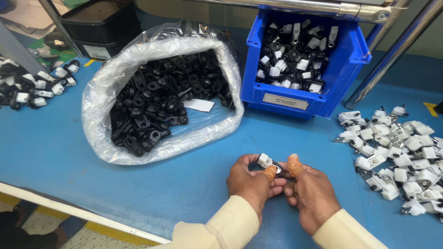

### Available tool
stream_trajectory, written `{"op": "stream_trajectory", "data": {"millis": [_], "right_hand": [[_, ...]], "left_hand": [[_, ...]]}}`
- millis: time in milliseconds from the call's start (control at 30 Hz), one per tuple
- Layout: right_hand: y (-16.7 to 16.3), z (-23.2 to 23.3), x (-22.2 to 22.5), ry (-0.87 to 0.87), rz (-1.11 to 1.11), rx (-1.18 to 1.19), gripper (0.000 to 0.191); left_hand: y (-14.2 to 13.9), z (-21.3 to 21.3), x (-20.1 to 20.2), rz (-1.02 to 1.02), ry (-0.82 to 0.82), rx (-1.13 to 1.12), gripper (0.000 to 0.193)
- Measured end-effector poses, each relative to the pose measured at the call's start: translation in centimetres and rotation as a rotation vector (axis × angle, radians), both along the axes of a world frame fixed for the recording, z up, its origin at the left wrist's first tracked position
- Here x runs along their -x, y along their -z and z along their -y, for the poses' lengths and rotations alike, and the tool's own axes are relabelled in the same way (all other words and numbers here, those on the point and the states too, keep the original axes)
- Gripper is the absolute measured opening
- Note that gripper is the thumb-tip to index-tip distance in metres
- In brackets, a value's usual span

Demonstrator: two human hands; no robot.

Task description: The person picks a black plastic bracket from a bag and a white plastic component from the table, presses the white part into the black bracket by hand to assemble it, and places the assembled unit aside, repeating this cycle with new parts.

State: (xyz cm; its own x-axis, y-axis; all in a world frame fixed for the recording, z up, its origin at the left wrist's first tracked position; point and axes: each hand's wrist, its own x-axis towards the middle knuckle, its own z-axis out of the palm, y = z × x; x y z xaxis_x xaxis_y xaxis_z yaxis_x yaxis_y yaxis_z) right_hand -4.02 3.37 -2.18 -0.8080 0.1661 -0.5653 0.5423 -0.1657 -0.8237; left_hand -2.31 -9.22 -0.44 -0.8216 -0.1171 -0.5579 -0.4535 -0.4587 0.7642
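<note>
1. Both hands sit low in the frame, just right of centre, cream sleeves running off the bottom edge. The left hand (253, 180) and right hand (310, 192) are curled shut and touch each other, pinching one small part (267, 162) between thumbs and fingertips; orange finger cots cover a left finger and the right thumb.
2. That small part, white plastic on a dark metal piece, is held just above the desk (55, 152), whose blue top fills most of the frame.
3. Left of centre, a clear plastic bag (99, 92) lies open on the desk, holding a heap of black clips (157, 103) and a white paper slip.
4. Upper right of centre, a blue bin (341, 78) stands beside the bag, filled with black and white assembled parts.
5. Along the right edge, a spread of loose white parts (397, 157) lies on the desk, near the right hand.
6. At the upper left edge, a smaller pile of black and white parts (32, 85) rests, with a black tray (99, 20) behind it.
</note>
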Motion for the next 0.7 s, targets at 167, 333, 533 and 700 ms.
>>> {"op": "stream_trajectory", "data": {"millis": [167,333,533,700], "right_hand": [[0.2,-0.7,-0.4,-0.107,-0.037,-0.138,0.022],[0.2,-1.6,0.2,-0.248,-0.186,-0.314,0.019],[0.6,-0.7,0.4,-0.167,-0.298,-0.511,0.019],[0.7,-0.1,1.0,0.030,-0.221,-0.141,0.034]], "left_hand": [[-0.2,1.0,0.0,0.042,0.184,-0.006,0.040],[0.5,3.6,1.0,0.008,0.465,0.137,0.039],[2.3,2.7,0.5,-0.219,0.399,0.126,0.036],[1.8,2.6,0.3,-0.084,0.334,0.146,0.033]]}}
